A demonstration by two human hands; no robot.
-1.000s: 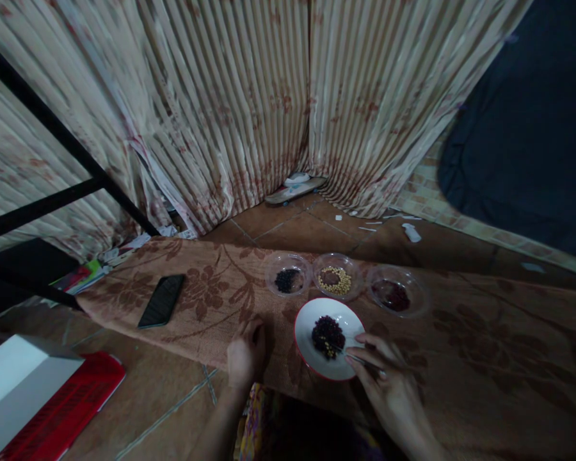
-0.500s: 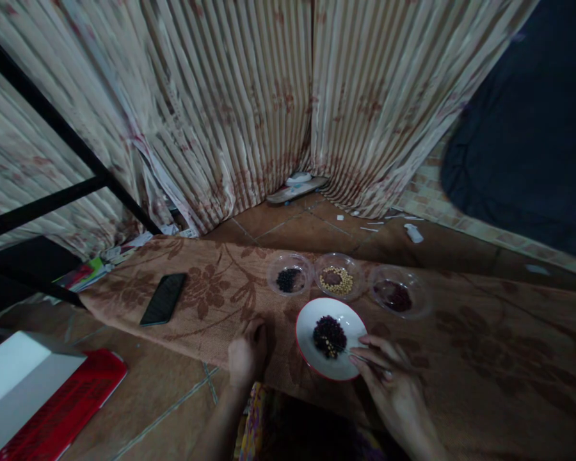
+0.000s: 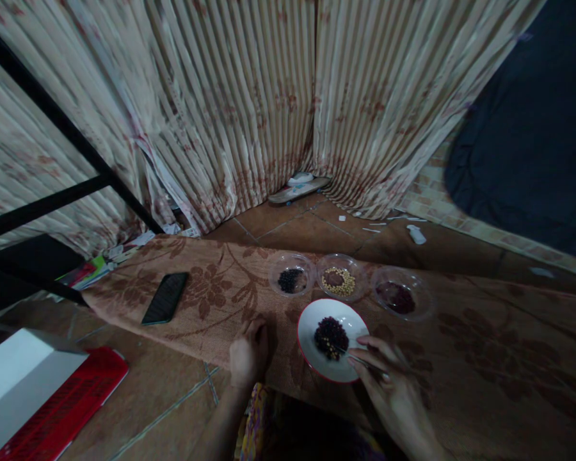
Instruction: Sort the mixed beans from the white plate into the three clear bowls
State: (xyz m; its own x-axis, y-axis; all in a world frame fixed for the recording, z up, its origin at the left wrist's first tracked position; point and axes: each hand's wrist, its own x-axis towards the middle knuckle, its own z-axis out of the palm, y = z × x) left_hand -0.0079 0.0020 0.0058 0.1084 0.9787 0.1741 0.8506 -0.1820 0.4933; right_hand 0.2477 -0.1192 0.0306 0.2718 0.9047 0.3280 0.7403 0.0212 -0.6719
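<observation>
My right hand (image 3: 391, 378) grips a thin metal utensil (image 3: 362, 358), its tip in the beans; the tip's shape is too blurred to tell. Those mixed beans (image 3: 331, 334), mostly dark red and black with a few yellow ones, lie in a white bowl (image 3: 312, 314) with a red rim. Fingers of that hand are at the bowl's right rim. To the bowl's left my left hand (image 3: 248, 352) rests curled on the cloth, apparently with nothing in it. Behind the bowl stand three clear plastic dishes: one with black beans (image 3: 291, 280), one with yellow beans (image 3: 338, 282), one with dark red beans (image 3: 397, 298).
A brown flowered cloth (image 3: 211, 333) covers the low table. On its left lies a black phone (image 3: 166, 298). A white box (image 3: 24, 365) and a red packet (image 3: 72, 403) are on the floor at left. Striped curtains (image 3: 249, 109) hang behind, with a skateboard (image 3: 300, 190) below.
The view has shifted very slightly. Both hands keep nearly the same place, and the utensil's tip is still in the beans.
</observation>
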